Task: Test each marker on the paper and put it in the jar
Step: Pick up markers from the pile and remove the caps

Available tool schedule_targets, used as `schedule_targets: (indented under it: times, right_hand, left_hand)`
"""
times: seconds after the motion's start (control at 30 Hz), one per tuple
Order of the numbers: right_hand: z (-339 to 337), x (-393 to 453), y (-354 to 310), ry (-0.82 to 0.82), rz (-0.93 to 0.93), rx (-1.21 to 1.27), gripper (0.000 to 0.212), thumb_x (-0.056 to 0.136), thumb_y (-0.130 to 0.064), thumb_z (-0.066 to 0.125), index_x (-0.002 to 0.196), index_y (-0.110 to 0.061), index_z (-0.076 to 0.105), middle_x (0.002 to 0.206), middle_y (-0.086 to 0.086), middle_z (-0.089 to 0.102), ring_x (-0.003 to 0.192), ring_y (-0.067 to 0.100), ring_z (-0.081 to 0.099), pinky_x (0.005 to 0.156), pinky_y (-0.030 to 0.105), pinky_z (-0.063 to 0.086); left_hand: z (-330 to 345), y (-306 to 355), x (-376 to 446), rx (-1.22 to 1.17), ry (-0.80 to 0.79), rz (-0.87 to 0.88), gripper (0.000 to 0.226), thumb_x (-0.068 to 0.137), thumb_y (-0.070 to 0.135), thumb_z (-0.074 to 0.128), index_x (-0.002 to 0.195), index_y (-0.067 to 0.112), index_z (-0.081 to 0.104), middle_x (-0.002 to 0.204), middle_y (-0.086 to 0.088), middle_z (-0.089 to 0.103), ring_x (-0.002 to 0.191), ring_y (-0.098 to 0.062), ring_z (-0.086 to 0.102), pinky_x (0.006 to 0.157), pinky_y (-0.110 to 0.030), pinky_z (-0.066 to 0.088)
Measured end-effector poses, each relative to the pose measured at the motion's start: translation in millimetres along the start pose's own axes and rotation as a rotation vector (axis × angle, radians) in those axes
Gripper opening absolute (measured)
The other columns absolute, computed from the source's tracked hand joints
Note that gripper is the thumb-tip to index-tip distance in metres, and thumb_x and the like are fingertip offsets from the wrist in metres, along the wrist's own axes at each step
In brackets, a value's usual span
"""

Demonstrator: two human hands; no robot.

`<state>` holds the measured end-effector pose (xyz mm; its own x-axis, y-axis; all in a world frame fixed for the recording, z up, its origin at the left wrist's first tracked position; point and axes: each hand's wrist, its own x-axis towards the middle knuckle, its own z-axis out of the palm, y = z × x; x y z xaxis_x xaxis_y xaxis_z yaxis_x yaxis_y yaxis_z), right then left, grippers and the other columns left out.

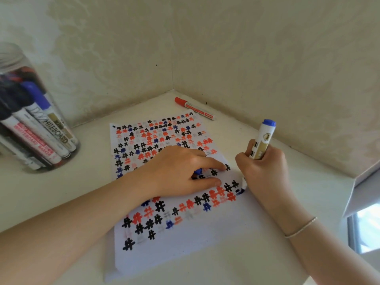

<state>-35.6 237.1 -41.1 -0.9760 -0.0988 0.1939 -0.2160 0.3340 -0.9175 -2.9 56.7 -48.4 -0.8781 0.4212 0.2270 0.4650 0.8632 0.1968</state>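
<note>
A white paper [201,241] covered with black, red and blue hash marks lies on the pale table. My right hand [265,171] grips a blue marker [261,140] upright, its tip touching the paper near the right edge by a fresh blue mark. My left hand [181,171] presses flat on the paper with straight fingers; a blue cap [198,171] shows under its palm. A red marker [194,108] lies capped beyond the paper in the corner. The clear jar [30,112] at far left holds several markers.
Two cream walls meet in a corner just behind the paper. The table [86,157] is a pale cream surface. A grey box or ledge edge [362,192] stands at the right. A thin bracelet [301,228] circles my right wrist.
</note>
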Motion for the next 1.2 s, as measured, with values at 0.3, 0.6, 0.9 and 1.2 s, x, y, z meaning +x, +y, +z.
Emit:
schedule_targets:
  times: [0.3, 0.6, 0.9, 1.2]
  right_hand:
    - [1, 0, 0, -0.043, 0.041, -0.011, 0.034, 0.072, 0.003, 0.057, 0.057, -0.011, 0.03, 0.053, 0.004, 0.028, 0.054, 0.018, 0.027, 0.052, 0.031, 0.024]
    - [0, -1, -3, 0.003, 0.04, 0.007, 0.035, 0.076, 0.0, 0.058, 0.058, -0.011, 0.031, 0.052, 0.002, 0.029, 0.051, 0.017, 0.026, 0.048, 0.027, 0.024]
    - [-7, 2, -1, 0.04, 0.09, 0.296, 0.026, 0.08, -0.006, 0.069, 0.067, -0.008, 0.046, 0.059, 0.011, 0.042, 0.051, 0.017, 0.036, 0.049, 0.026, 0.035]
    - [-12, 7, -1, -0.295, 0.139, 0.916, 0.022, 0.081, -0.019, 0.056, 0.072, -0.007, 0.072, 0.079, 0.014, 0.068, 0.072, 0.029, 0.067, 0.069, 0.036, 0.056]
  left_hand:
    - [0, 0, 0, -0.004, 0.002, 0.006, 0.048, 0.088, 0.066, 0.033, 0.126, 0.045, 0.054, 0.086, 0.015, 0.064, 0.068, -0.002, 0.058, 0.054, -0.03, 0.053]
    - [-2, 1, 0, 0.004, 0.001, 0.016, 0.047, 0.089, 0.065, 0.035, 0.126, 0.044, 0.055, 0.081, 0.018, 0.06, 0.064, 0.0, 0.052, 0.054, -0.029, 0.052]
    - [-4, 2, 0, -0.016, -0.038, -0.01, 0.043, 0.09, 0.063, 0.043, 0.129, 0.045, 0.052, 0.09, 0.017, 0.063, 0.073, -0.001, 0.058, 0.061, -0.027, 0.053]
    - [-2, 1, 2, -0.254, -0.058, -0.241, 0.053, 0.072, 0.066, 0.064, 0.104, 0.036, 0.035, 0.071, 0.011, 0.054, 0.057, -0.002, 0.049, 0.055, -0.021, 0.037]
